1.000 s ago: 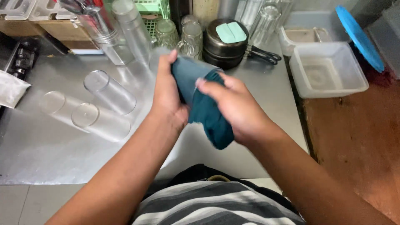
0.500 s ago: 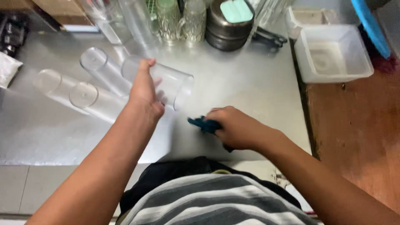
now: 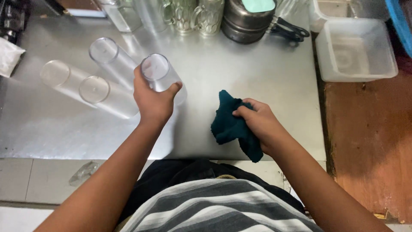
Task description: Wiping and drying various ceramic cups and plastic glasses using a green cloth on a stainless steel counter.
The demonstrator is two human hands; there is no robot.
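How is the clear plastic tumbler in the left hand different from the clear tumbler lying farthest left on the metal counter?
The clear plastic tumbler gripped by the left hand sits nearest the middle of the metal counter; the clear tumbler lying farthest left is untouched by either hand. The held one lies alone under the hand; the far-left one lies close beside another tumbler. Both are transparent, cylindrical and tipped on their sides.

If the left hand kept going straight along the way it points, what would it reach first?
Probably the clear tumbler lying on its side just beyond the left hand, which itself holds a clear glass. Depth is unclear from above; further on stand the embossed mugs.
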